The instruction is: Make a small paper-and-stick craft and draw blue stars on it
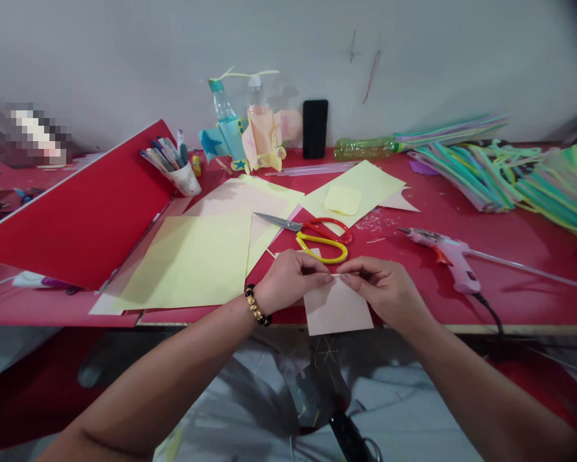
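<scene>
A: Where is the pink paper piece (337, 313)?

B: Just in front of the scissors (317, 237), on the person's side of them. It lies flat at the front edge of the table (509, 289), with its near edge hanging over.

A: Which way does it run?

B: Its far edge runs left to right, roughly parallel to the table front. It looks about as wide as deep, so I cannot tell a long axis.

A: And the grip?

B: The left hand (288, 280) and right hand (384, 289) both pinch that far edge between thumb and forefinger. The fingers are closed on the paper and the fingertips of the two hands almost meet.

A: Any containers?

B: A white cup (187, 181) stands behind and left of the scissors, tilted, holding pens (165, 154) that fan out leftward. Two upright bottles (225, 119) dressed in paper stand behind the scissors, and I cannot tell their contents. A green bottle (365, 149) lies on its side behind and right of the scissors. A glue gun (449, 253) lies to the right of the scissors.
</scene>
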### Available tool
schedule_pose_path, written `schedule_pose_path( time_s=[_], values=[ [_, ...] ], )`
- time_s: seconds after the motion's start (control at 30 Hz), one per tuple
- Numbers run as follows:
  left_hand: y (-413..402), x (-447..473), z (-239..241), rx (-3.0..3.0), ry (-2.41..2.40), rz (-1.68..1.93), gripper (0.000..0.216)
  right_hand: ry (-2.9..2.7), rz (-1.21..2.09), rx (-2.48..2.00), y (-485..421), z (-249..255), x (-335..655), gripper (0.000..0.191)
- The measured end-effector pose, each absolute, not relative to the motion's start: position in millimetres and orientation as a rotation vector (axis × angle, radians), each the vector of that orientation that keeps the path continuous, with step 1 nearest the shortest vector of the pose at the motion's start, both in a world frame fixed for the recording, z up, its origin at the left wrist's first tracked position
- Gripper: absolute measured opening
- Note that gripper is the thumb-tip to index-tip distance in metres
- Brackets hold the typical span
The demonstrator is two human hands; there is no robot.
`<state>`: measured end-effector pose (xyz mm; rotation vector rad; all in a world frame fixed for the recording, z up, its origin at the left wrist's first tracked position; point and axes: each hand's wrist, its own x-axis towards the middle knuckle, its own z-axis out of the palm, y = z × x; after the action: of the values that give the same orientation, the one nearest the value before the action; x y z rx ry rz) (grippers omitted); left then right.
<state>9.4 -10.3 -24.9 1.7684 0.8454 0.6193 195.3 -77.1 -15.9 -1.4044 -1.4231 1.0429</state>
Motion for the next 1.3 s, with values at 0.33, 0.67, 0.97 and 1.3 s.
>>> schedule_pose_path(
  time_s=[0.33,0.67,0.97,1.3],
  values=[
    [-11.6,9.5,-24.2,1.759,0.855,0.623,0.019,-1.473,0.988,-1.438,-77.3,-14.6,193.7,0.015],
    [-11.7,8.8,-23.4,1.81,0.824,0.618,0.02,-1.447,1.032,-1.4,-76.8,-13.5,193.6,0.018],
    [-12.8,9.8,-22.2,1.813,0.845,0.605,0.021,-1.561,0.925,-1.445,-78.3,-11.9,192.5,0.015],
    [-13.1,9.2,-20.1,1.81,0.858,0.598,0.021,-1.5,1.043,-1.442,-77.4,-14.0,193.3,0.019]
  ],
)
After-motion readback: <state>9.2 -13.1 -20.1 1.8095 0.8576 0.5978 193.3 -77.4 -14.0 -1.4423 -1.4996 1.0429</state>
